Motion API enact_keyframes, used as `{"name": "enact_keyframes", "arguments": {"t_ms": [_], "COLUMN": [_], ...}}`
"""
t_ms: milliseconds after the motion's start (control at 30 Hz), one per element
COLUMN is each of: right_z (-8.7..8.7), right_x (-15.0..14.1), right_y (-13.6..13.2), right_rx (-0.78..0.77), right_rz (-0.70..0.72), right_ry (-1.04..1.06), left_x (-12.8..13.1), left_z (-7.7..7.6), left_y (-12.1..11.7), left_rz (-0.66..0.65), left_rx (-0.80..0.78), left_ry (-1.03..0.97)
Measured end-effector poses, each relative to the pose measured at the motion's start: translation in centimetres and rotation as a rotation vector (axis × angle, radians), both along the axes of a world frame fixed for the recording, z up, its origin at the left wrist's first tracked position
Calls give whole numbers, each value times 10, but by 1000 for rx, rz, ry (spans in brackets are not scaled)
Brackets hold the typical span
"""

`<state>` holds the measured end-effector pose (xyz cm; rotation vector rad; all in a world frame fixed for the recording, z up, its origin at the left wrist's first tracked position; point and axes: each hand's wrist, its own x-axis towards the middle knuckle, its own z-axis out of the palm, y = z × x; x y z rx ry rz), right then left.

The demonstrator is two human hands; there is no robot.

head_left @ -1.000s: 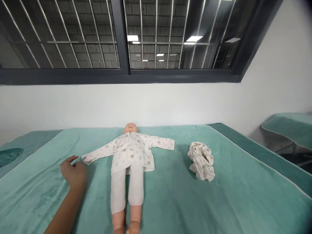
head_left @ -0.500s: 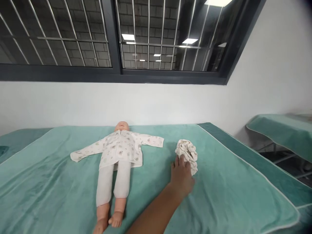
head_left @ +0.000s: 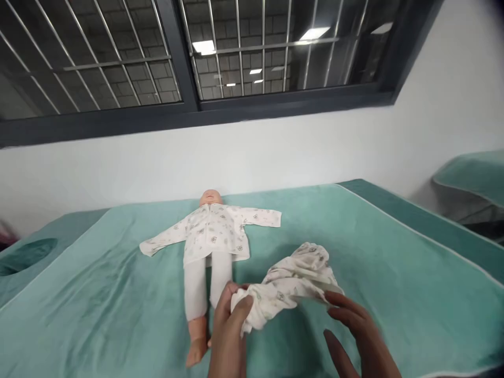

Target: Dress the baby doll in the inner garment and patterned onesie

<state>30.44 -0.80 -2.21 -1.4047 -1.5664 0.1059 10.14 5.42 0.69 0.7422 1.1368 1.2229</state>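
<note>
The left hand [head_left: 230, 320] grasps one end of a crumpled white printed garment [head_left: 291, 286], its fingers and thumb pinching the bunched cloth. The right hand [head_left: 356, 328] is loosely spread, thumb apart from the fingers, with its fingertips at the garment's drooping edge; whether they touch it cannot be told. The garment stretches from the left hand towards the table's far right corner, partly lifted over the green-covered table [head_left: 118, 294], with shadow under it; whether its far end rests on the cover is unclear. Nearer the left end, a baby doll [head_left: 196, 289] lies on its back, head towards the far edge and legs towards the near edge. It wears a white printed jacket [head_left: 214, 233] with both sleeves spread out, and white coverings on its legs; one lower leg is mostly hidden behind the left hand. An oval opening [head_left: 29, 255] shows at the left end. A white wall [head_left: 275, 152] runs along the far edge, beneath a dark-framed window [head_left: 252, 107] with metal bars.
</note>
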Motion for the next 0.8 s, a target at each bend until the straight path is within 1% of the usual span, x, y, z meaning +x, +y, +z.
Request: {"name": "enact_keyframes", "arguments": {"t_ms": [100, 200, 300, 367, 400, 467, 533, 600, 667, 733, 800], "right_z": [-7, -20, -30, -31, -30, -24, -17, -9, -3, 0, 0], "right_x": [-26, -46, -51, -51, -50, -50, -52, -56, -63, -72, -81], "right_y": [17, 31, 43, 48, 49, 52, 56, 69, 93, 128, 168], "right_rx": [-13, 36, 74, 47, 17, -57, -136, -228, -330, -396, -432], "right_rz": [47, 169, 224, 235, 253, 288, 277, 236, 209, 184, 169], "right_ry": [-81, -278, -427, -438, -414, -293, -101, 112, 311, 471, 502], "left_x": [-36, -60, -79, -92, -98, -112, -125, -134, -139, -140, -137], "left_z": [0, -3, -3, -3, -4, -8, -13, -18, -22, -22, -19], "left_y": [-20, -32, -35, -30, -26, -13, 5, 27, 52, 76, 98], "left_rz": [91, 160, 272, 332, 346, 355, 360, 371, 357, 308, 257], "left_rx": [-84, -126, -142, -111, -90, -43, 3, 41, 56, 26, -13], "left_ry": [59, 111, 144, 213, 265, 375, 455, 502, 472, 359, 243]}}
